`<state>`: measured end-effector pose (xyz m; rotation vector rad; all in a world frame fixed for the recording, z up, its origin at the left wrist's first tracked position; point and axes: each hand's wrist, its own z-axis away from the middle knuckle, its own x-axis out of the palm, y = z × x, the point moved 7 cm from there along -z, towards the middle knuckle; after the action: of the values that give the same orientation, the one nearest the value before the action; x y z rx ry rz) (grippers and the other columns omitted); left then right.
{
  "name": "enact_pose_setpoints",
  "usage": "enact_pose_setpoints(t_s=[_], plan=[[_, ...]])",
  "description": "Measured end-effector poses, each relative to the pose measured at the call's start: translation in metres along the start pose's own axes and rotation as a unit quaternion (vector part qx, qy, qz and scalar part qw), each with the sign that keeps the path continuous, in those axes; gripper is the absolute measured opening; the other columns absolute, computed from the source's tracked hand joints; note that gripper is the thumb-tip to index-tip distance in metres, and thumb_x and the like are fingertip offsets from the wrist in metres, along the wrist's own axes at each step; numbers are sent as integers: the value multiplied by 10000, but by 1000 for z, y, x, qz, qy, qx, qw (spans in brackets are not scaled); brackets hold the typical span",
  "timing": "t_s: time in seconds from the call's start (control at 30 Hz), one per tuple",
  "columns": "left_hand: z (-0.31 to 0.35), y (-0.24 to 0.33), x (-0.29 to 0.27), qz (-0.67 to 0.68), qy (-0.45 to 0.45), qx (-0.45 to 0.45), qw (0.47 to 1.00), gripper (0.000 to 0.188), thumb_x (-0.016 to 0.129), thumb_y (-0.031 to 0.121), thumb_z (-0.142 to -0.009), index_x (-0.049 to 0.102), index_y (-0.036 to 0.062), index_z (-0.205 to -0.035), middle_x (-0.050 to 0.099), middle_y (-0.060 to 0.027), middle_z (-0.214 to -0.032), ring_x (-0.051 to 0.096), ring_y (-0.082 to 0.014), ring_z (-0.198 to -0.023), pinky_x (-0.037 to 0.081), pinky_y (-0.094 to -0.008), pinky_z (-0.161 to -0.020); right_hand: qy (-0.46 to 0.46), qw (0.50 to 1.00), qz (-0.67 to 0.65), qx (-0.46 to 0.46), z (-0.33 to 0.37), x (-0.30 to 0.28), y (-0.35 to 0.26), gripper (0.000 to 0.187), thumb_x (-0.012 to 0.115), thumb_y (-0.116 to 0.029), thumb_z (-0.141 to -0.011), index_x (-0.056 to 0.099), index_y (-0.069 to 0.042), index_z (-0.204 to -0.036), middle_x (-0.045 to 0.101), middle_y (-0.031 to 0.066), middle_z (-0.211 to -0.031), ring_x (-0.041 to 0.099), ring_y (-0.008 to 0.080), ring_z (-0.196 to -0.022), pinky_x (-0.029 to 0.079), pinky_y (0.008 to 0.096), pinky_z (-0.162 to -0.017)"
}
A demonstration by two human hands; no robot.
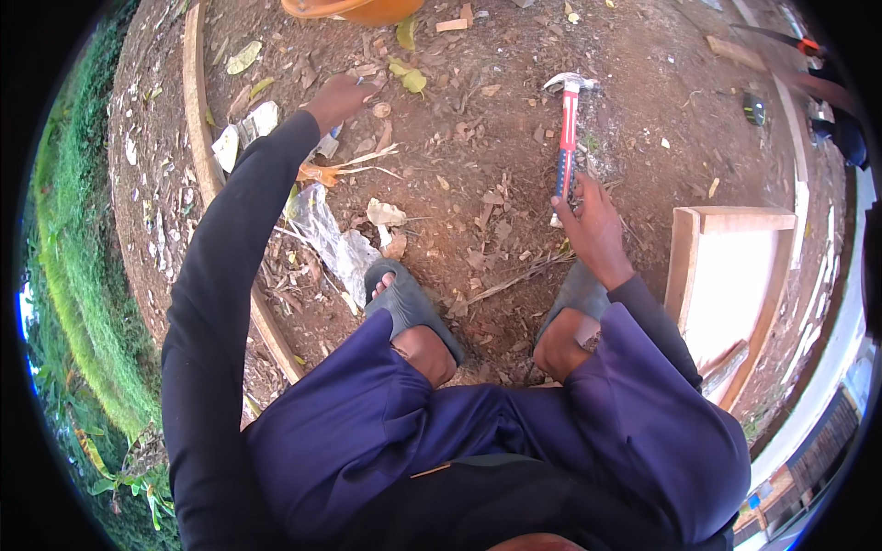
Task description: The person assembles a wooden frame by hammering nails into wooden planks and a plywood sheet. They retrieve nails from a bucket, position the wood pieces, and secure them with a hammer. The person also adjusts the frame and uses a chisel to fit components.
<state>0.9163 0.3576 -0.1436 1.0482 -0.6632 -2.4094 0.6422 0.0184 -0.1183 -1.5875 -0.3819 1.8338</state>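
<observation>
My right hand point(595, 225) grips the lower end of a claw hammer point(568, 133) with a red, white and blue handle. Its metal head points away from me, low over the bare soil or resting on it; I cannot tell which. At the far left, my left hand point(342, 99) reaches down to the leaf-strewn ground, its fingers drawn together. Something small and bluish shows at the fingertips, too small to name. A yellow-green leaf point(407, 76) lies just right of that hand.
An orange basin point(358, 9) stands at the far edge. Long timber strips point(196, 92) lie along the left. A wooden frame with a white panel point(730, 220) is at the right. Clear plastic point(335, 239) lies by my left foot. Another person's arm point(822, 87) shows at far right.
</observation>
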Motion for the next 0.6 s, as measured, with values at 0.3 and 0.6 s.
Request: enact_pose_setpoints(t_s=[0.3, 0.6], plan=[[54, -1, 0, 37, -48, -37, 997, 219, 520, 187, -898, 666, 25, -909, 523, -5, -644, 379, -82, -500, 272, -266, -425, 25, 998, 53, -14, -19, 27, 23, 638, 708, -280, -841, 421, 31, -1318, 589, 272, -1164, 620, 458, -1017, 497, 528, -831], [86, 3, 16, -126, -18, 56, 990, 213, 577, 165, -895, 688, -12, -935, 599, -59, -772, 561, -155, -725, 457, -335, -668, -12, 971, -165, 175, -35, 7, 64, 351, 665, -227, -802, 574, 33, -1020, 641, 170, -859, 655, 303, -793, 500, 426, -723]])
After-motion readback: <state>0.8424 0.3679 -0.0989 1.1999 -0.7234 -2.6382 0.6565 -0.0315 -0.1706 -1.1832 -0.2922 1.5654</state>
